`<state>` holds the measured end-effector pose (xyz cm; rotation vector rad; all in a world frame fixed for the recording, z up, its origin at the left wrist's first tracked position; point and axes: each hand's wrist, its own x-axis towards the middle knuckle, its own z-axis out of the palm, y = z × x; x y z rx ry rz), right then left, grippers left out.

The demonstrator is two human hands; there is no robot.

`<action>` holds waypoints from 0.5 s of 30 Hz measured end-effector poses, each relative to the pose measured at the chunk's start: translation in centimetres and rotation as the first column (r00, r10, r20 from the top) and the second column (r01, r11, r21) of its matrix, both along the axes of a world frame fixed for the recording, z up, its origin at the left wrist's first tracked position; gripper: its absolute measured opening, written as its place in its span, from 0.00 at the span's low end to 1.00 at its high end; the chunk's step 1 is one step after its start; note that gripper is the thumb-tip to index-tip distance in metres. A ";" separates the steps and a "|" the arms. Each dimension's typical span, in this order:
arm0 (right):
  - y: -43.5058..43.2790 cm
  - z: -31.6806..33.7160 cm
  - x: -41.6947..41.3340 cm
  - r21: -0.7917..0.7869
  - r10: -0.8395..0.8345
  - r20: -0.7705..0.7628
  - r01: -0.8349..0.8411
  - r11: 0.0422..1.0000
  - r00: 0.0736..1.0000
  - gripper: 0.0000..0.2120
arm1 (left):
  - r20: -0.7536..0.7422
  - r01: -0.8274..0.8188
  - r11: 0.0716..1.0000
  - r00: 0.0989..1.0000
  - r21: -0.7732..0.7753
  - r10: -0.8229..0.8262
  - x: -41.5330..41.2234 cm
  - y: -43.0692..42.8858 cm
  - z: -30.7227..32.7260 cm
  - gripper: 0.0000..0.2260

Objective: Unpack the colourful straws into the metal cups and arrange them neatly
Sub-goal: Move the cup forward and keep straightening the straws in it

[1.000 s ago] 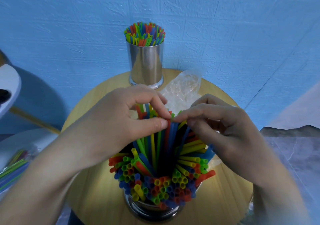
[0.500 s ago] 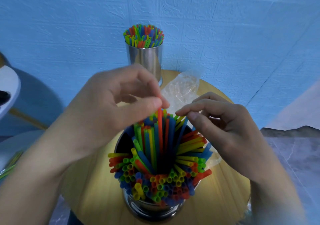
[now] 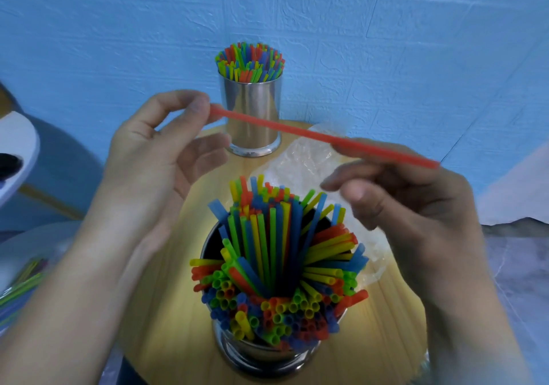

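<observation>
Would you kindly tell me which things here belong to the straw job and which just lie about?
Job: red straw pinched by the left hand, near metal cup, far metal cup, plastic bag, loose straws.
Lying about: white surface at far left, dark thing on it.

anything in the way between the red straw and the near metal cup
No separate object. The left hand pinches the red straw crosswise above the near cup, its right half over the right hand. The cup's own splayed straws cover most of its mouth; a dark gap shows at its left rim.
</observation>
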<state>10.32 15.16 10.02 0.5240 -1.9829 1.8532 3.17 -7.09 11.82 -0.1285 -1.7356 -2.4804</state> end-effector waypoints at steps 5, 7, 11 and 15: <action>0.0 0.3 -0.2 -0.218 -0.144 -0.047 0.130 0.967 0.988 0.08 | -0.051 0.071 0.968 0.995 -0.240 -0.086 0.6 0.1 -0.7 0.02; 0.0 0.4 -0.2 -0.231 -0.230 -0.055 0.212 0.950 0.972 0.08 | -0.088 0.094 0.927 0.987 -0.364 -0.135 0.6 -0.3 -0.9 0.03; 0.3 0.6 -0.3 -0.228 -0.332 -0.047 0.314 0.922 0.942 0.15 | -0.051 0.228 0.762 0.945 -0.606 -0.323 0.8 -1.1 -1.0 0.09; 0.2 0.4 -0.2 0.147 -0.275 -0.070 0.282 0.948 0.959 0.14 | -0.010 0.273 0.714 0.931 -0.645 -0.366 0.9 -1.0 -0.9 0.06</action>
